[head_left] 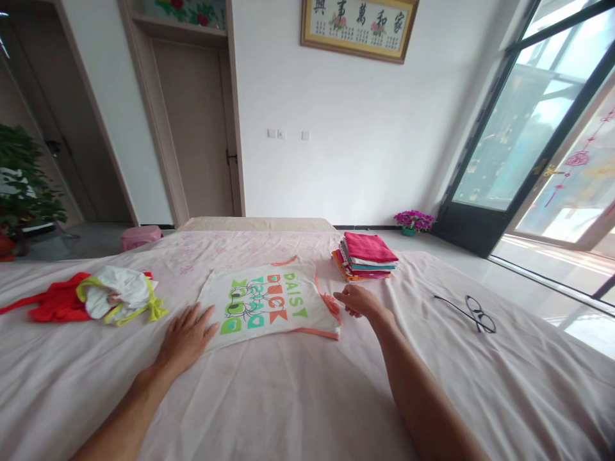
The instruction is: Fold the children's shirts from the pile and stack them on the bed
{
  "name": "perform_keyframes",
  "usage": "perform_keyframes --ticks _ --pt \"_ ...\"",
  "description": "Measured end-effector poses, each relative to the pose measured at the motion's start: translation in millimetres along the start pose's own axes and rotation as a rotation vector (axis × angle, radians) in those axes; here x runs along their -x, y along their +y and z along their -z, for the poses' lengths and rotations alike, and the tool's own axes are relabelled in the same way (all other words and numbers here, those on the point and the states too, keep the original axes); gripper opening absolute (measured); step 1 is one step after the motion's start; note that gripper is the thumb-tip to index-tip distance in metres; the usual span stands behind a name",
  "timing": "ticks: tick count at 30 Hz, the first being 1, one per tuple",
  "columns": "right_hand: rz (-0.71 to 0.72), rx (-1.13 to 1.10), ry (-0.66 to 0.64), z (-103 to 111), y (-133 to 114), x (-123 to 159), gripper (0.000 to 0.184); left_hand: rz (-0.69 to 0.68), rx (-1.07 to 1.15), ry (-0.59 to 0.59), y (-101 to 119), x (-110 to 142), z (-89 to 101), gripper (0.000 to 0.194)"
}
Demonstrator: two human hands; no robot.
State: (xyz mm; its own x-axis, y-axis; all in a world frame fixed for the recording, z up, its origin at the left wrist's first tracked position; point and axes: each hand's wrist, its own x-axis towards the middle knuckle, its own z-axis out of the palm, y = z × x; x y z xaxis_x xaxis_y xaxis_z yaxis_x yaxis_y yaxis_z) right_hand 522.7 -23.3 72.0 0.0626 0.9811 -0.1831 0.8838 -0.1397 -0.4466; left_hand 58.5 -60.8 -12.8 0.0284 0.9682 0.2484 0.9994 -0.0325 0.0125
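Observation:
A white sleeveless child's top (262,301) with orange trim and green and orange lettering lies spread flat, turned sideways, on the pink bed sheet (288,397). My left hand (187,336) rests palm down at its left lower edge, fingers stretched out. At the opposite end, my right hand (359,301) has curled fingers against the bunched orange trim. Just beyond that hand stands a stack of folded clothes (366,257), a red piece uppermost. To the left lies a crumpled heap: a red garment (60,299) and a white one with yellow-green edging (118,291).
Black-framed glasses (475,314) lie on the sheet at right. Past the bed are a pink stool (141,237), a pot of magenta flowers (414,221) and a leafy plant (26,179). A glass door (509,141) stands at right.

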Motion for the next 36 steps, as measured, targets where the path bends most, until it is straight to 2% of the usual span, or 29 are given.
perform_keyframes --ticks 3,5,8,11,13,16,21,25,27,29,32,36 --pt "-0.033 -0.128 -0.277 2.7 5.0 7.6 0.045 -0.128 0.118 0.106 2.9 -0.2 12.1 0.046" --pt "-0.047 -0.183 -0.371 1.6 6.5 11.7 0.051 -0.269 0.26 0.134 7.9 1.4 22.8 0.038" --pt "-0.062 -0.263 -0.439 -2.8 6.4 14.6 0.071 -0.388 0.442 0.039 18.3 7.0 36.2 0.028" --pt "-0.067 -0.321 -0.461 -6.7 4.6 14.1 0.084 -0.397 0.503 -0.102 25.9 12.7 43.9 0.023" --pt "-0.067 -0.351 -0.447 -6.7 3.6 14.0 0.087 -0.391 0.494 -0.153 26.8 14.5 46.9 0.023" --pt "-0.039 -0.411 -0.456 -2.0 2.4 18.0 0.088 -0.382 0.464 -0.189 22.8 13.9 50.1 0.021" --pt "0.075 -0.499 -0.621 10.4 0.6 32.0 0.084 -0.348 0.447 -0.254 10.4 12.7 54.0 0.02" --pt "0.188 -0.501 -0.739 11.5 3.4 32.6 0.06 -0.34 0.42 -0.271 -2.8 14.0 54.8 0.035" --pt "0.231 -0.466 -0.736 8.8 6.0 28.1 0.051 -0.326 0.384 -0.281 -10.2 14.3 54.7 0.042" --pt "0.274 -0.414 -0.693 5.7 8.0 23.1 0.049 -0.303 0.351 -0.305 -16.5 14.6 54.7 0.043" --pt "0.374 -0.278 -0.551 1.2 7.3 18.3 0.05 -0.27 0.322 -0.324 -22.0 14.8 54.7 0.038" --pt "0.465 -0.035 -0.332 -7.5 -0.6 17.3 0.051 -0.244 0.32 -0.281 -24.9 13.3 54.2 0.024"
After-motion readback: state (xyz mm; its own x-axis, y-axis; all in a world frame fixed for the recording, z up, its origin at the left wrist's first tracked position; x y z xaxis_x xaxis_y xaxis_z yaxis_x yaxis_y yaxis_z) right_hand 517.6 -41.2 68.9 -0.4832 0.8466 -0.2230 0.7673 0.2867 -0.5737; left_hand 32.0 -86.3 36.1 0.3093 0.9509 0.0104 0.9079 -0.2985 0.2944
